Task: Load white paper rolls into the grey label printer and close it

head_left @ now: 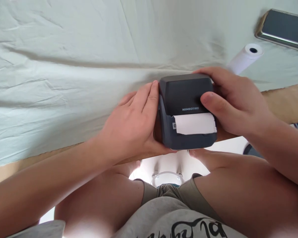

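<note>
A dark label printer (186, 94) with "NIIMBOT" on its lid is held between my two hands at the table's front edge. A torn strip of white paper (196, 124) sticks out of the slot below the lid. Along the printer's left side lies my left hand (139, 117), fingers together and thumb under the near edge. My right hand (234, 99) grips the right side, its thumb resting on the lid and its other fingers partly hidden behind the body. The lid looks closed.
Beyond my right hand a white paper roll (245, 58) lies on the pale cloth (76, 36), which is wrinkled. A dark-screened phone (286, 28) is at the far right. The table's bare brown edge (285, 102) runs in front of me, above my legs.
</note>
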